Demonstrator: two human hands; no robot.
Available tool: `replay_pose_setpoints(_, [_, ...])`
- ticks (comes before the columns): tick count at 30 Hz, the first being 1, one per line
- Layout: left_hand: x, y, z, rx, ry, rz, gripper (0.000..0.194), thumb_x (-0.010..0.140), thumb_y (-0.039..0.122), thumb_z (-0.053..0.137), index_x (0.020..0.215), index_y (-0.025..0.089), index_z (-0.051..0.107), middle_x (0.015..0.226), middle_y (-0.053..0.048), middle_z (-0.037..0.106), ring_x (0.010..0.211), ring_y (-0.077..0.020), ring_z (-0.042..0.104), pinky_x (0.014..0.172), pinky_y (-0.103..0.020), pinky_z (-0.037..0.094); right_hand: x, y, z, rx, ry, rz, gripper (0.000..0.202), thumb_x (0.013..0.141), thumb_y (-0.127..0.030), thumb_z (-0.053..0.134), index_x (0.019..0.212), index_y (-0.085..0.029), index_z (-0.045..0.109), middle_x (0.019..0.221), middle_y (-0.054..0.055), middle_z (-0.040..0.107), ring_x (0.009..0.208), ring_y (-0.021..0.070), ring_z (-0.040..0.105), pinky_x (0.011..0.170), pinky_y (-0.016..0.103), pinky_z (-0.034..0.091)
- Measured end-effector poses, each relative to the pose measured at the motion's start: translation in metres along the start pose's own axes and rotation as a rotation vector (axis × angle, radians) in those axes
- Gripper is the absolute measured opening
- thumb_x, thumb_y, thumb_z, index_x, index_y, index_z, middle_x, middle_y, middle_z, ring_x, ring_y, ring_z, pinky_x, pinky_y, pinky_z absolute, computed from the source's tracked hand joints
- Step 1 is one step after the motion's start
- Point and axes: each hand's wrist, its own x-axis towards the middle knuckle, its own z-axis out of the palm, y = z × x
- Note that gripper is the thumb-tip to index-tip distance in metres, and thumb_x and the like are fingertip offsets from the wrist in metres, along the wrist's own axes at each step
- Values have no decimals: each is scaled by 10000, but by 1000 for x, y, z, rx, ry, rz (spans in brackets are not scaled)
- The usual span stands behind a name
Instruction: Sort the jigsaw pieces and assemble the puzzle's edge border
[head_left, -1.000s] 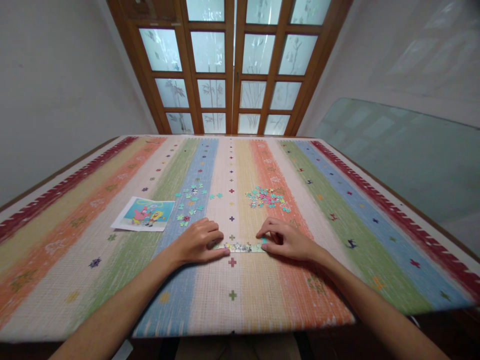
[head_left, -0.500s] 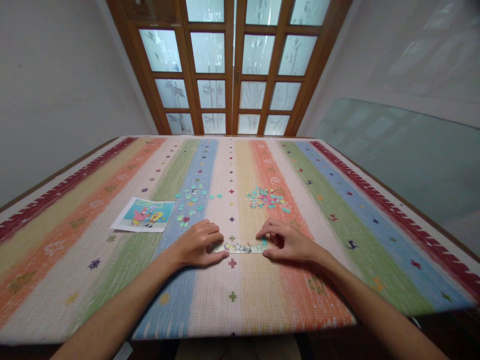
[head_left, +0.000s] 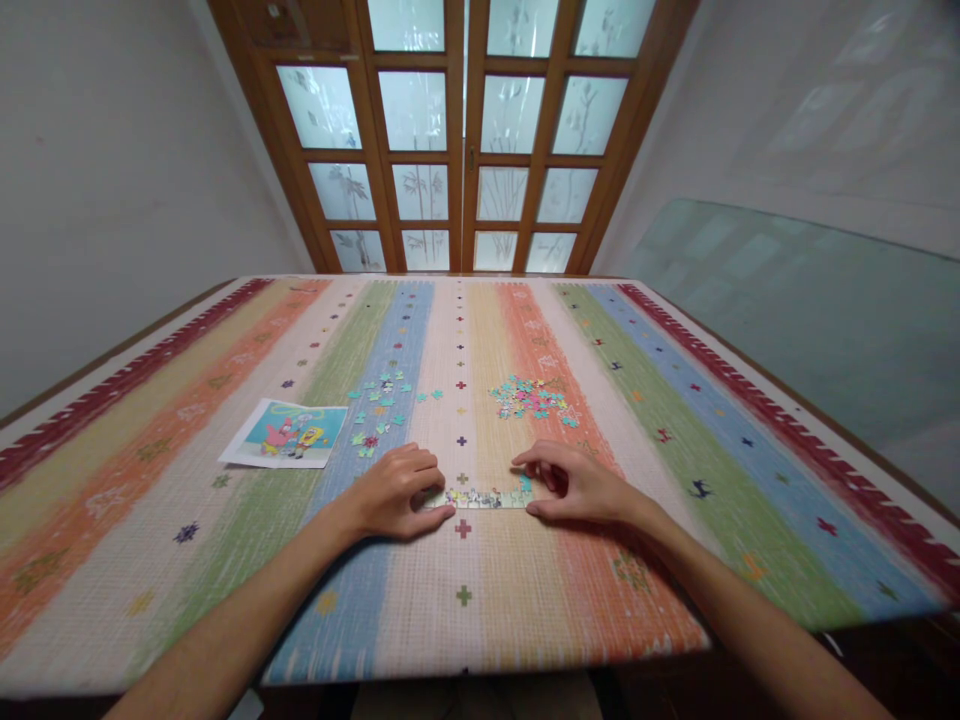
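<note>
Fingers (head_left: 429, 479) touch puzzle pieces (head_left: 487, 499) on striped cloth (head_left: 517, 590), doors (head_left: 454, 150) beyond.

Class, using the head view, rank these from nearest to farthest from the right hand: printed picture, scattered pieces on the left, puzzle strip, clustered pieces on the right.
1. Puzzle strip, right end at the right hand.
2. Clustered pieces, beyond that hand.
3. Scattered pieces, left of those.
4. Printed picture, farthest left.
</note>
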Motion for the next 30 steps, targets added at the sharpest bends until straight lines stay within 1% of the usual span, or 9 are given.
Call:
replay_pose_setpoints(3, [0,0,0,-8,-3,-2,242,971,348,589,789,190,612,668,-2,558,642,-158,499,649,-331,427,-1,0,0,11,9,11,431,754,-253,762,1175,-214,675,895,18,606,705,150,511,631,302,427])
replay_pose_setpoints(8, [1,1,1,-28,-12,-18,228,968,329,589,789,190,615,664,2,559,637,-152,501,647,-326,426,-1,2,2,3,10,16,450,737,-230,766,1179,-230,680,878,15,616,693,151,512,621,304,430])
replay_pose_setpoints(15, [1,1,1,-36,-15,-18,228,966,326,600,782,191,600,659,5,554,632,-151,496,650,-325,421,-1,0,1,1,17,18,422,747,-234,774,1159,-240,682,881,14,618,702,153,520,623,302,435])
replay_pose_setpoints(19, [1,2,1,-36,-14,-12,238,968,321,596,769,191,595,652,7,550,629,-150,492,653,-324,420,-1,-1,1,4,24,4,408,754,-250,778,1150,-228,682,875,12,607,704,153,518,623,304,428])
replay_pose_setpoints(25, [1,2,1,-38,-12,-12,253,964,335,602,756,192,590,640,12,542,622,-150,497,636,-327,411,-1,0,1,-11,15,2,384,787,-311,782,1148,-232,679,886,18,610,707,158,519,637,314,432])
replay_pose_setpoints(30, [2,1,0,-27,16,-30,294,993,346,565,746,190,603,641,4,554,620,-149,499,637,-323,414,0,1,1,-26,26,-23,307,856,-358,746,1124,-220,689,887,31,619,717,165,545,650,318,441])
